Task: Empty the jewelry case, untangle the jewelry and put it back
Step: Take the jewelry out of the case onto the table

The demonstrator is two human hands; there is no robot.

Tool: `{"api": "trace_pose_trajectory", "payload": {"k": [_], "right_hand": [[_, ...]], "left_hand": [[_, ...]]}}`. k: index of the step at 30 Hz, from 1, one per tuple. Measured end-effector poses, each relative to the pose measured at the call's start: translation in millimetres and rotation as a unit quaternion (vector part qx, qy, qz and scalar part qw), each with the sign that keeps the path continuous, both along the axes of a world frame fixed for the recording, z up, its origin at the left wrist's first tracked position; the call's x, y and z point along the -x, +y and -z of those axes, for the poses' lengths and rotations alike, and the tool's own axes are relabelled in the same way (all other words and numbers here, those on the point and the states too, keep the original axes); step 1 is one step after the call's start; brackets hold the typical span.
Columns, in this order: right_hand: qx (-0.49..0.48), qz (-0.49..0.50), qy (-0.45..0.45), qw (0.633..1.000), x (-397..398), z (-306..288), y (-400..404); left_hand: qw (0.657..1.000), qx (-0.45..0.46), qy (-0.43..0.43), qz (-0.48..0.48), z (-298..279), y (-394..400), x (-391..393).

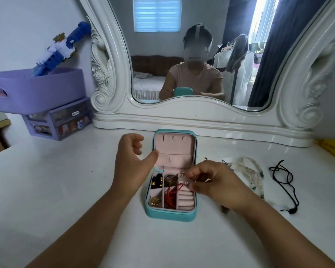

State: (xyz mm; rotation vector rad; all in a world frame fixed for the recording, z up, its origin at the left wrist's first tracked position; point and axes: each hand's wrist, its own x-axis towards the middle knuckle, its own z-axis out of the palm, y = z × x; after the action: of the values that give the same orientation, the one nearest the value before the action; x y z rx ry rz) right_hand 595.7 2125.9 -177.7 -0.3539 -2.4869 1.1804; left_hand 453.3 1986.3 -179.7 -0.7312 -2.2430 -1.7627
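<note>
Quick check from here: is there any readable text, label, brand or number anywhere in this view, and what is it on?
None can be read.
Small white sticker on the purple drawer unit: dark marks, too small and blurred to read.
Teal jewelry case: no brand or lettering visible.
Yellow object at the right edge: no legible print.

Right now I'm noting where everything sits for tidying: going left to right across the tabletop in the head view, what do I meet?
Purple drawer unit → left hand → teal jewelry case → right hand → pale beaded necklace → black cord.
</note>
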Motion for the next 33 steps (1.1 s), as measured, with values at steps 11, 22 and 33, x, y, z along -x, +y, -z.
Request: {"api": "trace_pose_trajectory", "payload": {"k": [11, 22, 33], "right_hand": [[0.059, 0.035, 0.005, 0.998, -2.4, 5.1, -1.8], [0.026, 0.031, -0.020, 0.999, 1.5, 3.8, 0.8], [-0.098, 0.015, -0.042, 0.994, 6.5, -3.2, -0.2]], "left_hand": [[0.905, 0.317, 0.181, 0.219, -6.6, 14.0, -38.4], [0.896, 0.290, 0.240, 0.234, -8.1, 13.8, -40.1], [0.907, 0.256, 0.237, 0.237, -2.2, 13.8, -33.1]]}}
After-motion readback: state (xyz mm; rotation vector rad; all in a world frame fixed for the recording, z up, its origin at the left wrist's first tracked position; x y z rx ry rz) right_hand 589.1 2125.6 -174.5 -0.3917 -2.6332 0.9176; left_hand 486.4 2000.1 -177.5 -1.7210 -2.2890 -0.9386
